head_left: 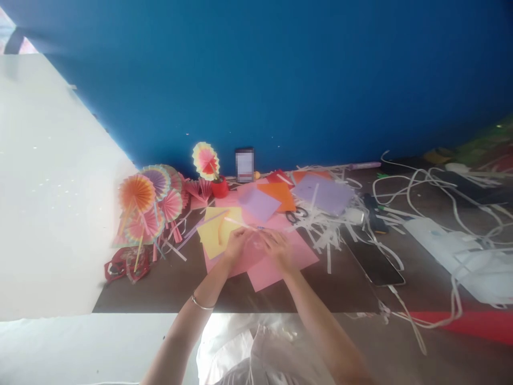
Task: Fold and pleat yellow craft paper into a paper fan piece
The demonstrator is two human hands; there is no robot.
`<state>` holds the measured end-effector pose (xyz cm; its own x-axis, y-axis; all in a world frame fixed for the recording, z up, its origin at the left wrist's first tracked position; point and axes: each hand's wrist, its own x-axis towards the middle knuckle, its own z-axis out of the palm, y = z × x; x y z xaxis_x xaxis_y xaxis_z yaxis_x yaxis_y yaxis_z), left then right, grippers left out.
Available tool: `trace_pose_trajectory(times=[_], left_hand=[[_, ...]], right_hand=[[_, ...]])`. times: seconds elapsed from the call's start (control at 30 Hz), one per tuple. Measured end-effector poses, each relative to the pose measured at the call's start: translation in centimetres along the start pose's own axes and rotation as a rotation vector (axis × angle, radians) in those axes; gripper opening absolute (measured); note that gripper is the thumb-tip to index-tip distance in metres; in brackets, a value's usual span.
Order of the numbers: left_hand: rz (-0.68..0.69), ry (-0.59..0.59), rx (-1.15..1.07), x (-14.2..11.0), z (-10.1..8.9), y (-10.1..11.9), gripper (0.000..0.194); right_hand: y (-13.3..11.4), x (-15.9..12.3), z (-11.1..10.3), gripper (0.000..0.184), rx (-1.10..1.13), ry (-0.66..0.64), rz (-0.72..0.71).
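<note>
A narrow pale paper strip [236, 221] slants between my two hands, over pink sheets [262, 272] on the dark table. My left hand [236, 245] is closed in a pinch on the strip. My right hand [277, 248] has its fingers bent together at the strip's right end; the fingertips are slightly blurred. Yellow paper [210, 230] lies just left of my left hand. Beyond the hands are a lilac sheet [259, 204], an orange sheet [282, 197] and dark-handled scissors [296, 215].
Folded paper fans [137, 193] stand at the left, above a red-trimmed clear packet [127, 264]. A red pot [219, 187] holds a paper flower [206, 160]. White paper scraps [326, 219], a phone [379, 262] and tangled white cables [452, 187] cover the right side.
</note>
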<state>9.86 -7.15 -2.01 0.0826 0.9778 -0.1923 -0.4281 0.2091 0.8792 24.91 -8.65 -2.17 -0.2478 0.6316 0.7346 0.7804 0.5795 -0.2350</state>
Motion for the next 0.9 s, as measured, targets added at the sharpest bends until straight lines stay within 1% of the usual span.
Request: trace_pose_trajectory(times=[0.1,0.2,0.37,0.57,0.7,0.9], left_hand=[[0.035,0.027,0.056,0.1,-0.1,-0.2,0.026],[0.055,0.048,0.045,0.5,-0.4,-0.2,0.027],[0.090,0.046,0.012,1.0,-0.9,-0.2,0.031],[0.053,0.031,-0.020,1.0,-0.9,-0.3,0.030],[0.028,0.048,-0.046,0.9,-0.7,0.0,0.028],[0.029,0.029,-0.089,0.6,-0.3,0.4,0.022]], right_hand=[[-0.1,0.2,-0.1,0.018,0.013,0.002,-0.013],[-0.3,0.6,-0.3,0.019,0.031,-0.009,-0.011],[-0.3,0.7,-0.4,0.018,0.021,-0.001,-0.014],[-0.3,0.6,-0.5,0.017,-0.027,0.055,-0.039],[-0.4,0.7,-0.8,0.017,-0.044,0.040,-0.036],[-0.2,0.6,-0.6,0.018,-0.038,0.039,-0.037]])
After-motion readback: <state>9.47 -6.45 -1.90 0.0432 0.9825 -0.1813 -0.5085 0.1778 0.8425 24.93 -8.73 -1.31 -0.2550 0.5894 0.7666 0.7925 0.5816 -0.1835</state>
